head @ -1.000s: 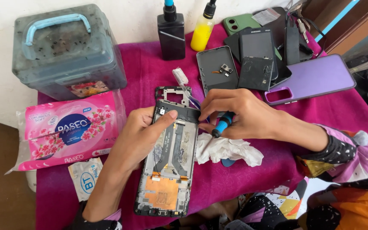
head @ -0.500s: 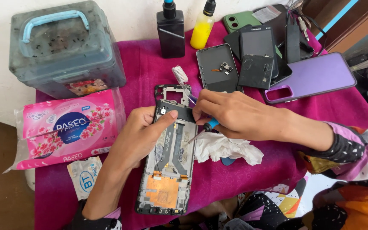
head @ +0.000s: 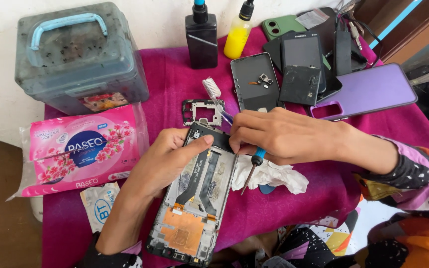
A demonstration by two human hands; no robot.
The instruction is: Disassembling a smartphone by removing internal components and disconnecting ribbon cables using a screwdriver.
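Phone frame (head: 194, 198) at frame centre pinned under left hand (head: 167, 159). Right hand (head: 279, 136) clamped on screwdriver (head: 252, 168) and toothbrush (head: 216, 99). Advise steady, light pressure.

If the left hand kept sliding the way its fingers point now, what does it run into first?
The left hand points up and right across the opened phone. It would most likely meet the right hand, which holds a screwdriver and a toothbrush; depth is unclear.

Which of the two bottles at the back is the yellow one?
The yellow bottle is the one on the right, a slim squeeze bottle with a dark nozzle. Beside it on the left stands the black bottle, squarer, with a blue tip on top.
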